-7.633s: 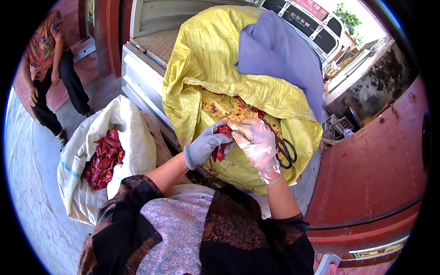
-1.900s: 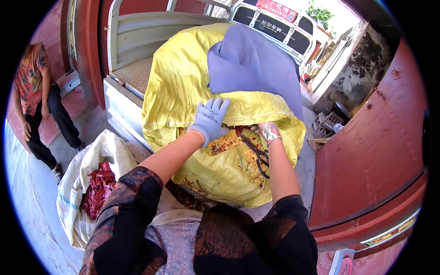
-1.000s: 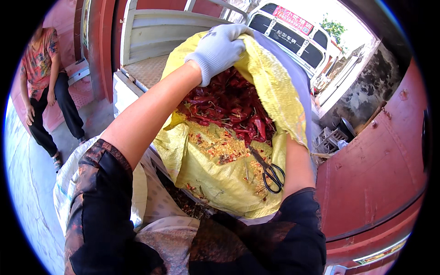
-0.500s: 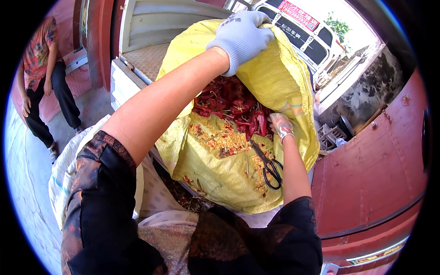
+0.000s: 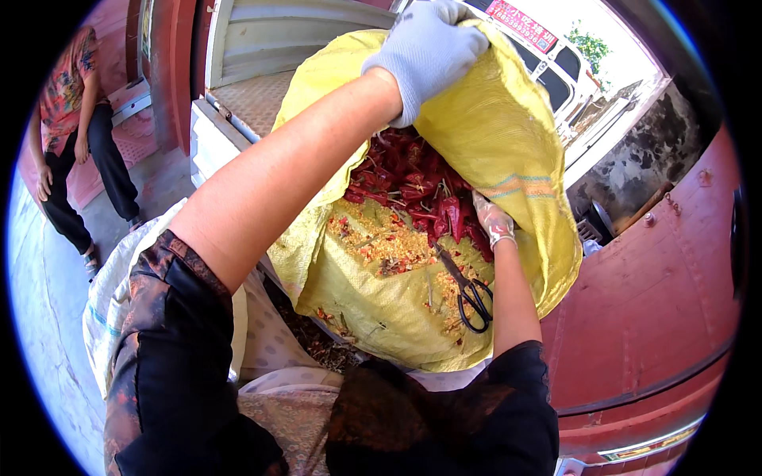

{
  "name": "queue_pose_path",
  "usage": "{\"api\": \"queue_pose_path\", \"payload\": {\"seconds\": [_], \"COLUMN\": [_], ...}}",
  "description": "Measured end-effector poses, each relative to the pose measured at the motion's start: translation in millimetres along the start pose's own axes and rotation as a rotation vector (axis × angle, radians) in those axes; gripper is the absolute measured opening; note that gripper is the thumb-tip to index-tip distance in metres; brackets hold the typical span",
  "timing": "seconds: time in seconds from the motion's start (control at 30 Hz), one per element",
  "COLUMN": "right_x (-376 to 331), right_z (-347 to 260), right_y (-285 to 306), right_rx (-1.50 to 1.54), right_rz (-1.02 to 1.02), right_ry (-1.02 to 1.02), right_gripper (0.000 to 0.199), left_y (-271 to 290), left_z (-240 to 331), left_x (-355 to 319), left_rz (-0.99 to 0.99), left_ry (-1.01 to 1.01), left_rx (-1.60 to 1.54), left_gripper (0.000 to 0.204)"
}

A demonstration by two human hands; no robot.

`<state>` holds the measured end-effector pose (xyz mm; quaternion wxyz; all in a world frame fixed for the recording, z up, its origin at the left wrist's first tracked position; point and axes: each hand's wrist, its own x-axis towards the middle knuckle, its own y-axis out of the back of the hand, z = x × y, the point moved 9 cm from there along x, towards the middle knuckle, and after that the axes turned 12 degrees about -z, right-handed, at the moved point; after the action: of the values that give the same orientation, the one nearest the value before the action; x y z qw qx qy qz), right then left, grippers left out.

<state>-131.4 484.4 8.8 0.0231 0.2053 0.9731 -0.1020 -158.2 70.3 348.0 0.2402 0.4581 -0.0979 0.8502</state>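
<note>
My left hand (image 5: 429,59), in a pale knitted glove, is closed on the raised far rim of a yellow woven sack (image 5: 496,139). Inside the sack lies a heap of dried red chili peppers (image 5: 409,178). My right hand (image 5: 495,222), in a thin patterned glove, reaches into the sack's right side, against its wall and beside the peppers. Its fingers are mostly hidden, so I cannot tell whether they grip anything. Black-handled scissors (image 5: 467,292) rest on the sack's near fold, left of my right wrist. Yellow seeds and pepper bits (image 5: 389,242) are scattered there too.
A seated person (image 5: 79,135) is at the far left. Behind the sack stands a metal cargo bed (image 5: 254,99), with a white vehicle (image 5: 556,83) beyond. A white sack (image 5: 119,270) is at my left, and a red metal panel (image 5: 643,293) slopes along the right.
My left hand has pulled the sack's rim slightly up and to the right, opening the far side wider. My right hand has shifted slightly right along the sack wall.
</note>
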Motion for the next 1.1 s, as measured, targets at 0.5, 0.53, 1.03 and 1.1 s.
{"api": "queue_pose_path", "payload": {"seconds": [0.5, 0.53, 1.03, 1.1], "right_x": [7.3, 4.0, 9.0, -28.0], "right_z": [-29.6, -28.3, 45.5, 23.6], "right_y": [-111.7, -121.4, -139.3, -131.7], "right_rx": [1.023, 1.024, 1.512, 1.517], "right_rz": [-0.339, -0.355, -0.359, -0.288], "right_ry": [0.046, 0.029, -0.541, -0.691], "right_gripper": [0.054, 0.055, 0.056, 0.055], "left_y": [-8.5, -8.5, -26.3, -30.8], "left_z": [-1.4, -4.5, -57.5, -60.5], "left_x": [-11.4, -13.8, -57.9, -59.5], "left_rz": [-0.096, -0.088, -0.142, -0.116], "left_ry": [0.118, 0.102, 0.116, 0.140], "left_rx": [-0.081, -0.057, 0.058, 0.076], "left_gripper": [0.020, 0.020, 0.030, 0.030]}}
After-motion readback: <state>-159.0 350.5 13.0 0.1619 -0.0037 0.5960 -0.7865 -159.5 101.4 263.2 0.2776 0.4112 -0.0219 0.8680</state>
